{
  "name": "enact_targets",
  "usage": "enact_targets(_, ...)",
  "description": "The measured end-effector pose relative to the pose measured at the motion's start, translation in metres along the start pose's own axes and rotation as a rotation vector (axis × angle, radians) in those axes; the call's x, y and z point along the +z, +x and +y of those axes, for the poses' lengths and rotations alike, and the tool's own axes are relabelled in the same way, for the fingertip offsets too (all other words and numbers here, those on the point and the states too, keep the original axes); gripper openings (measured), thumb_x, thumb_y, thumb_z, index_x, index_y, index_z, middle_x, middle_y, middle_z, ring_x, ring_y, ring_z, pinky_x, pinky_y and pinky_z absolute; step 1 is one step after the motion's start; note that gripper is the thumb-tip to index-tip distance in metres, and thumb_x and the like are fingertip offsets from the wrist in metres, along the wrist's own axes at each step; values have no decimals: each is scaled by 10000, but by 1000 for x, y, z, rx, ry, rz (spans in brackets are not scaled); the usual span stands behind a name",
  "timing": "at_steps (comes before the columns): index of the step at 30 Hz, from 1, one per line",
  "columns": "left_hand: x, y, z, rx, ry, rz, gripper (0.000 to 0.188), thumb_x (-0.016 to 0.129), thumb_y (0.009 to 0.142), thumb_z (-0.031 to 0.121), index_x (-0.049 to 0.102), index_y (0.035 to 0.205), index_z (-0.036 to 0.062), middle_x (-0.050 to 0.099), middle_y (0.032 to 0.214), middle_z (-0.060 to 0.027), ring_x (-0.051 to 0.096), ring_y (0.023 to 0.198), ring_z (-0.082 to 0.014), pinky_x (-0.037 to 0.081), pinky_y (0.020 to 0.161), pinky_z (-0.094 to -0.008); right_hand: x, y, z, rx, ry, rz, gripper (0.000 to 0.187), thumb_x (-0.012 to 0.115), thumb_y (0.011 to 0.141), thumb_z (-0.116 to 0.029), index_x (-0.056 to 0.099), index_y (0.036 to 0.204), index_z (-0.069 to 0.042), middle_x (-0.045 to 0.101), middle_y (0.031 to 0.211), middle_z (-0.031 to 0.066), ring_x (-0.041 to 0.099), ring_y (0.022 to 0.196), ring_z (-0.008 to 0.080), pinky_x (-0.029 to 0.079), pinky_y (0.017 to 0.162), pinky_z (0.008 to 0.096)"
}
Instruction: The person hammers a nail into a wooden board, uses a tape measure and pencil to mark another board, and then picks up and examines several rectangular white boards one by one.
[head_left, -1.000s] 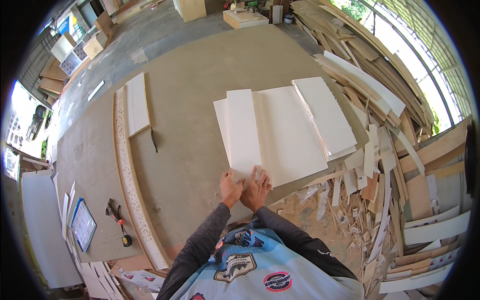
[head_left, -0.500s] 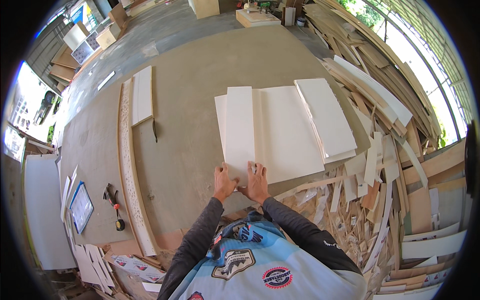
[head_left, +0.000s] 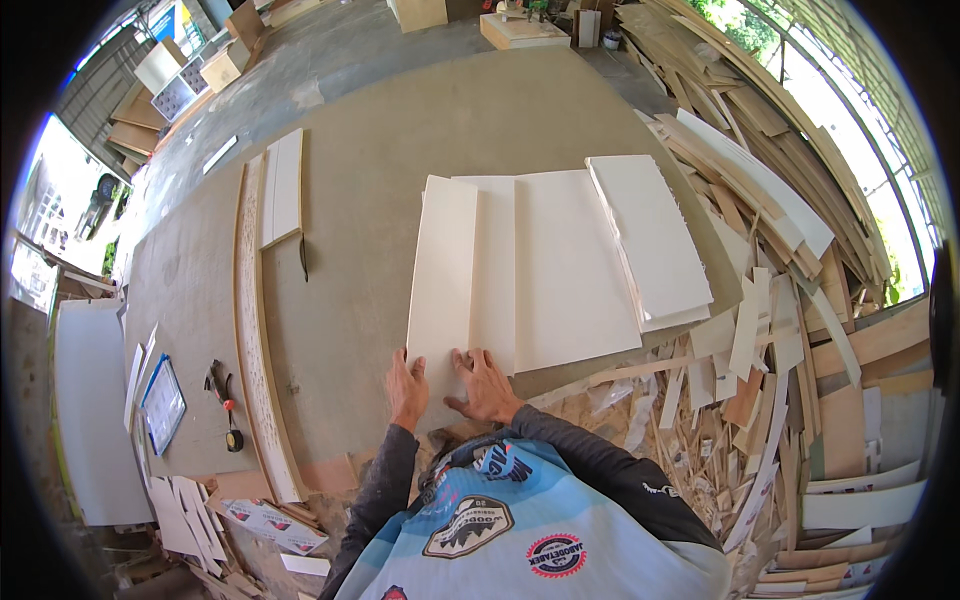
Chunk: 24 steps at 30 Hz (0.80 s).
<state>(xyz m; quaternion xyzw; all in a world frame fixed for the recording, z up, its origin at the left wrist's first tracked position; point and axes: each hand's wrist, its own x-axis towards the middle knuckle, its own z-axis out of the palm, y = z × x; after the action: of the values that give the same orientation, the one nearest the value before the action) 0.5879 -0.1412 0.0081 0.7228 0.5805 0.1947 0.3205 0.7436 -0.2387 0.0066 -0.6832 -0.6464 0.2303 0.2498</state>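
Observation:
A narrow white board [head_left: 443, 262] lies a little slanted over the left part of other white panels. My left hand [head_left: 406, 392] grips its near left corner, the fingers bent at the edge. On the near right side of the same board, my right hand [head_left: 485, 386] holds it with curled fingers and the thumb toward the near end. Beneath and to the right is a white panel strip [head_left: 495, 270], beside a wider white panel [head_left: 570, 265]. Another white panel [head_left: 655, 235] with a rough right edge rests on top at the right.
A long pale strip [head_left: 250, 330] and a short white board [head_left: 283, 190] lie on the brown work sheet [head_left: 360, 250] to the left. Farther left are a tape measure [head_left: 234, 438] and a blue-edged clipboard [head_left: 163, 405]. Wood offcuts [head_left: 700, 430] pile up at the right.
The narrow white board has shifted left and toward me, now slanting slightly. Both my hands moved left with it and are farther apart, uncovering more of the panel strip underneath.

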Motion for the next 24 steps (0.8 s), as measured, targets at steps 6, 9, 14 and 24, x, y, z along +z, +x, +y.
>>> enact_targets(6, 33, 19, 33, 114, -92, -86, 480, 647, 963, 175, 530, 1331, -110, 664, 1100, -335, 642, 1053, -477, 509, 899, -486, -17, -3, 17, 184, 30, 58, 965, 823, 737, -386, 414, 1420, 159, 485, 1193, 297, 541, 1103, 413, 495, 934, 448)
enact_targets(9, 52, 26, 45, 90, -142, -187, 508, 649, 961, 169, 515, 1355, -122, 655, 1122, -349, 643, 1073, -475, 514, 907, -469, -26, -13, 24, 277, 17, 94, 966, 826, 739, -367, 392, 1440, 135, 445, 1219, 280, 487, 1130, 408, 448, 980, 447)
enact_targets(14, 80, 10, 19, 227, -316, -69, 493, 622, 990, 187, 518, 1363, -118, 618, 1221, -367, 623, 1164, -454, 509, 935, -458, -12, -33, 38, 225, 9, 255, 974, 864, 698, -295, 399, 1465, 85, 440, 1204, 228, 449, 1129, 385, 410, 1005, 434)
enact_targets(24, 48, 0, 14, 123, 164, -52, 537, 647, 938, 171, 485, 1387, -74, 489, 1205, -230, 469, 1149, -384, 389, 1015, -462, 1, -14, 33, 90, -10, 198, 956, 858, 658, -181, 408, 1462, 76, 419, 1208, 228, 459, 1132, 385, 429, 1006, 443)
